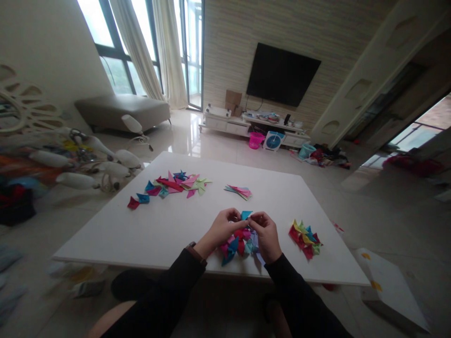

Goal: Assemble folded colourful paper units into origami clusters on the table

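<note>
My left hand (224,226) and my right hand (267,233) meet above the near middle of the white table (169,225). Both pinch one small blue folded paper piece (245,214) between their fingertips. Directly under my hands lies a cluster of folded paper pieces (237,245) in blue, red and pink. Dark sleeves cover both forearms, and a watch shows at my left wrist.
More folded coloured papers lie in a spread pile (174,184) at the far left, a small stack (239,190) at the far middle, and a heap (305,233) to the right. A white box (389,288) sits on the floor at right. A lamp fixture (95,162) lies left of the table.
</note>
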Demonstrator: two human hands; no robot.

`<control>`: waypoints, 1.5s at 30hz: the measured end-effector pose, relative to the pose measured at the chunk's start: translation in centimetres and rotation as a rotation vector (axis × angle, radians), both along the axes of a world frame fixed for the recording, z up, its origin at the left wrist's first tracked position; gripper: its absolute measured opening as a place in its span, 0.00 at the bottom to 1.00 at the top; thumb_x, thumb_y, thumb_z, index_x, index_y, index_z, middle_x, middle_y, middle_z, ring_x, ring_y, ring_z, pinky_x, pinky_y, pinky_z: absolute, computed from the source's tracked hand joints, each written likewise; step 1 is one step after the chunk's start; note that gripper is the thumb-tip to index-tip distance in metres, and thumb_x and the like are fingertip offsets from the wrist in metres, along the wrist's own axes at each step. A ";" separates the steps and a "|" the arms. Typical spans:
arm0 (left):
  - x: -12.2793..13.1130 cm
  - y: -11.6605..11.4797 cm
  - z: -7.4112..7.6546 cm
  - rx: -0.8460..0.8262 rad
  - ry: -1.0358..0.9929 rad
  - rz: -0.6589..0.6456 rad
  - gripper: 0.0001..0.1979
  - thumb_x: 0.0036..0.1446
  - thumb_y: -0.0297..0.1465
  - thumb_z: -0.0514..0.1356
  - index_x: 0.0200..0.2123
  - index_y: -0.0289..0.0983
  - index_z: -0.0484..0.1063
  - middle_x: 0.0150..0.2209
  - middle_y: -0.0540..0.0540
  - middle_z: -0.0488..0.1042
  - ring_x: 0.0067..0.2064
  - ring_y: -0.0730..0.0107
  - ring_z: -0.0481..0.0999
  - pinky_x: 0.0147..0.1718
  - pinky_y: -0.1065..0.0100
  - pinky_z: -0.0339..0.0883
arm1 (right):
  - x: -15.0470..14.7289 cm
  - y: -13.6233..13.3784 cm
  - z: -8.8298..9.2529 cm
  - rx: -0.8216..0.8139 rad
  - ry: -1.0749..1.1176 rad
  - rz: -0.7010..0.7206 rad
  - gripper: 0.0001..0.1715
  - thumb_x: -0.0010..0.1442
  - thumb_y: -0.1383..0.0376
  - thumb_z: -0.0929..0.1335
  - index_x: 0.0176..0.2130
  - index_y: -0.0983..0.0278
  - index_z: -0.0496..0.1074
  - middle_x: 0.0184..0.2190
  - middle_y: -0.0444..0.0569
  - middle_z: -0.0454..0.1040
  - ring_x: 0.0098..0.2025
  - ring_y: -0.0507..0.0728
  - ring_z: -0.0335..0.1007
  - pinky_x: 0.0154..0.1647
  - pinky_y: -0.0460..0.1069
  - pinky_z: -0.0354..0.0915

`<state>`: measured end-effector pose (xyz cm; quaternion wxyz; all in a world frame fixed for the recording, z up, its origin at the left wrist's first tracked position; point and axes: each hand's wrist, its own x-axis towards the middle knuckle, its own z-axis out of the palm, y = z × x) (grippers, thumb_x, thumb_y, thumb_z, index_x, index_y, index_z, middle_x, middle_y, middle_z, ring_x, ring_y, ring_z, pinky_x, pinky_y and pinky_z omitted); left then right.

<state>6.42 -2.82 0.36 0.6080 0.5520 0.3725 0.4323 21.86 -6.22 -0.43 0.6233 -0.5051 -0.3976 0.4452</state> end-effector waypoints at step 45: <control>-0.9 0.2 0.3 -0.124 0.013 -0.031 0.17 0.47 0.38 0.69 0.30 0.37 0.65 0.29 0.53 0.69 0.34 0.71 0.72 0.37 0.68 0.69 | 0.7 0.3 -0.1 0.061 -0.516 0.150 0.10 0.56 0.62 0.71 0.36 0.65 0.79 0.30 0.46 0.78 0.32 0.54 0.71 0.34 0.48 0.64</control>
